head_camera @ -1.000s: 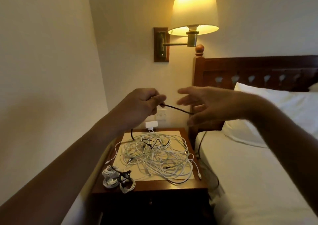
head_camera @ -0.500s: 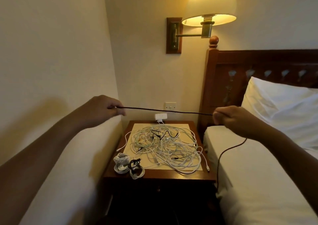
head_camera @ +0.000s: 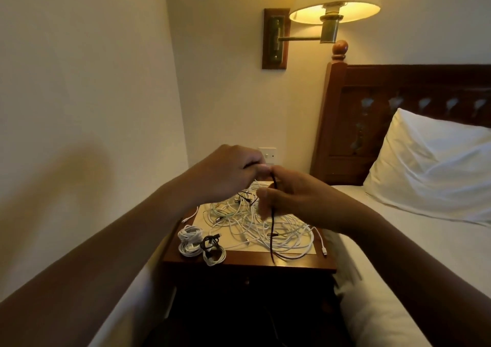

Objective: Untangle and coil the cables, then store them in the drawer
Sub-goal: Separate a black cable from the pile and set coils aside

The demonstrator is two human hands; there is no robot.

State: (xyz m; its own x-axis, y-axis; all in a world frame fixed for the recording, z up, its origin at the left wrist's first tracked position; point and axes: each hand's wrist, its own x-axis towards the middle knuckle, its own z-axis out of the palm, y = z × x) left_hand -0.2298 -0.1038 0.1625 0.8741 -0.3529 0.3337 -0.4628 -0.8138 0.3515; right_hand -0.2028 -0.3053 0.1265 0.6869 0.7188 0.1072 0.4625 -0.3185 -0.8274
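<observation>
At frame centre, above the white tangle (head_camera: 268, 231) on the counter (head_camera: 249, 263), the left hand (head_camera: 228, 171) and right hand (head_camera: 297, 200) each pinch the black cable (head_camera: 272, 224), its tail dangling lower centre; coiling seems underway, and the next move calls for folding an even loop.

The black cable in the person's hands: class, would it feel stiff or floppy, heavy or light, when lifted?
Probably floppy: the black cable hangs limp below the right hand. Likely light: it looks thin, and the left hand pinches it.
</observation>
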